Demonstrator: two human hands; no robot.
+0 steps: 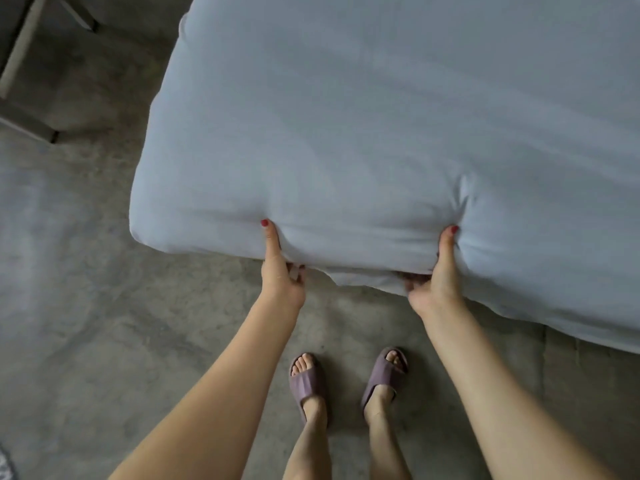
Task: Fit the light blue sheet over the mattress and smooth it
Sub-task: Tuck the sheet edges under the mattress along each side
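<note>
The light blue sheet (363, 126) covers the mattress, which fills the upper right of the head view and shows only as a padded shape under the cloth. My left hand (281, 268) grips the near edge close to the left corner, thumb on top and fingers tucked underneath. About a forearm's length to the right, my right hand (437, 276) holds the same edge the same way. The cloth puckers in folds around both thumbs. A loose flap of sheet hangs below the edge between my hands.
Bare grey concrete floor (76, 271) lies to the left and in front of the bed. My feet in mauve slippers (308, 382) stand just short of the edge. A pale furniture frame with dark feet (20, 64) stands at the upper left.
</note>
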